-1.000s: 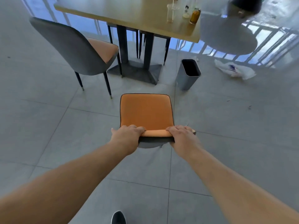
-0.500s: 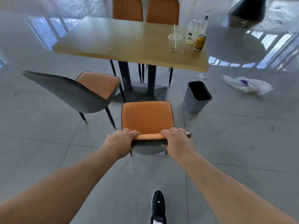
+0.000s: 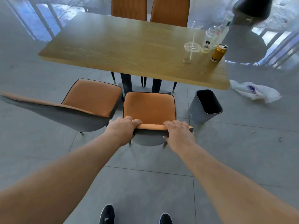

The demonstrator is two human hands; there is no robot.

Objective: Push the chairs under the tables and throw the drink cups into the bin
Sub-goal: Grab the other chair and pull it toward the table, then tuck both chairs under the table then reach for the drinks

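Note:
My left hand [image 3: 123, 126] and my right hand [image 3: 178, 131] both grip the top of the backrest of an orange-seated chair [image 3: 148, 107]. Its front edge stands at the near edge of the wooden table [image 3: 123, 49]. A second orange chair [image 3: 90, 97] sits turned sideways to its left, close beside it. On the table's right end stand a clear plastic cup with a straw [image 3: 190, 51], another clear cup [image 3: 209, 40] and a gold can [image 3: 219, 52]. A grey bin [image 3: 199, 110] stands on the floor right of the held chair.
Two more orange chairs [image 3: 129, 8] are tucked in at the table's far side. A crumpled white plastic bag [image 3: 255, 92] lies on the floor beyond the bin. A round grey table [image 3: 242, 44] stands at the right. My two black shoes [image 3: 106, 214] show at the bottom.
I have walked forward with the chair held in both hands, bringing it from open floor up to the table's near edge, beside the sideways chair. The table and bin appear closer.

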